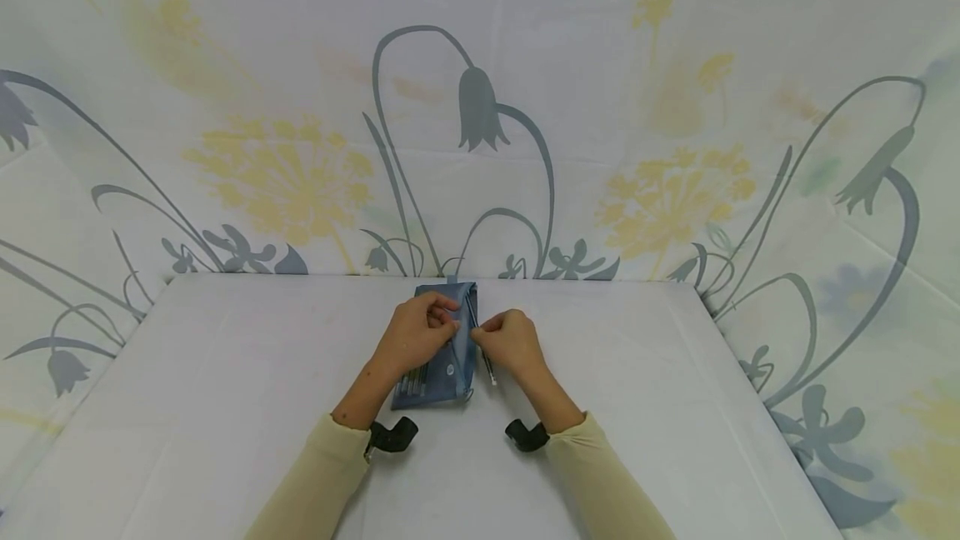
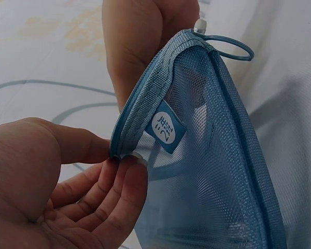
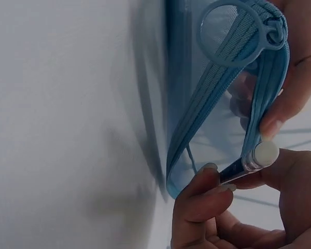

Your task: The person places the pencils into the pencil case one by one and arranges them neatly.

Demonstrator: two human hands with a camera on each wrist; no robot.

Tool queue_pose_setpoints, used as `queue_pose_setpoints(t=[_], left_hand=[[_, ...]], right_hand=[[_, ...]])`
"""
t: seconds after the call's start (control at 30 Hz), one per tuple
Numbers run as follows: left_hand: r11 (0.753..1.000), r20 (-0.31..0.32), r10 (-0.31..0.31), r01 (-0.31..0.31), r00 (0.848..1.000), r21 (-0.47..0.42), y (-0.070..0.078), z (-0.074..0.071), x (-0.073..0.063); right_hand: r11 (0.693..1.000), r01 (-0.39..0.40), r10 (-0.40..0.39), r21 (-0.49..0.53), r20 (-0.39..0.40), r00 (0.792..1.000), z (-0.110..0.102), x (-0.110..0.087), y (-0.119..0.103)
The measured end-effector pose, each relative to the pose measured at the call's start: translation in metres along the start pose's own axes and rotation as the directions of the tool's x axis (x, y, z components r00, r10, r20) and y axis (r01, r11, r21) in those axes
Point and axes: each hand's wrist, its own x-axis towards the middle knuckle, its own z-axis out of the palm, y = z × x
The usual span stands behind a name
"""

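Note:
A blue mesh zip pouch [image 1: 459, 390] lies upright-long on the white table, its zipped mouth parted in the right wrist view. My left hand [image 1: 416, 332] pinches the zip edge between thumb and fingers, beside a small label [image 2: 167, 127]. In my right hand [image 1: 513, 348] is a pencil [image 1: 491, 371], pinched near its white eraser end [image 3: 266, 153]. The pencil's far part runs along the pouch's open mouth; how much of it is inside is hidden. A ring pull [image 3: 203, 39] hangs at the near end of the zip.
Several slim sticks, likely pencils [image 1: 411, 382], show through the pouch's mesh at its left. The white table [image 1: 247, 390] extends to both sides. Behind it hangs a flower-printed cloth [image 1: 322, 73]. A black wrist camera [image 1: 393, 436] sits at the left sleeve, another [image 1: 527, 436] at the right.

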Motion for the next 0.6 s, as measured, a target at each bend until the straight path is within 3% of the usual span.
queue_pose_setpoints(t=[0.3,0.6], left_hand=[[1.000,-0.006,-0.004,0.004,1.000,0.004,0.0000,0.0008,0.0000],[1.000,-0.009,-0.003,0.003,1.000,0.005,-0.0001,0.0010,0.0004]], right_hand=[[0.993,-0.058,0.053,0.105,0.054,0.997,0.0019,-0.0029,-0.0031],[0.967,-0.089,0.066,0.240,0.100,0.993,0.0063,-0.0028,-0.0035]])
